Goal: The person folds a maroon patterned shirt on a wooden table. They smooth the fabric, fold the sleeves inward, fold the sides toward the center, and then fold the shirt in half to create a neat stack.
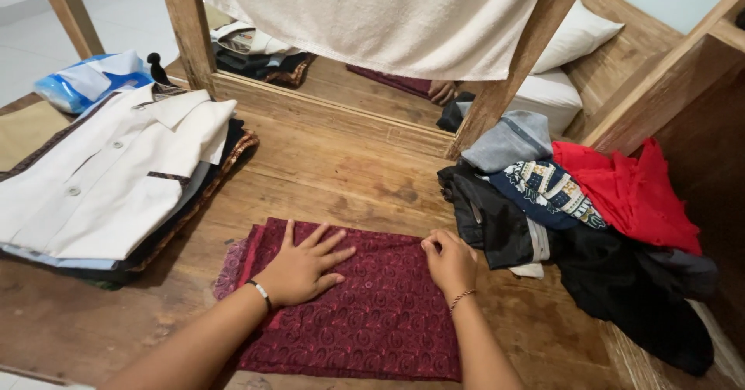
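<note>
- Folding underway: maroon cloth (365,305) lies on the floor (341,165) between two clothes piles.
- Left hand (299,270) presses flat, open; right hand (450,262) pinches the top edge.
- Next, probably another fold.

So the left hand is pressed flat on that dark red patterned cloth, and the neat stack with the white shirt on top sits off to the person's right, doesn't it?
Not quite. The left hand is pressed flat on the dark red patterned cloth, but the neat stack with the white shirt on top sits to the person's left; the loose pile of clothes is on the right. The head view shows this.
</note>
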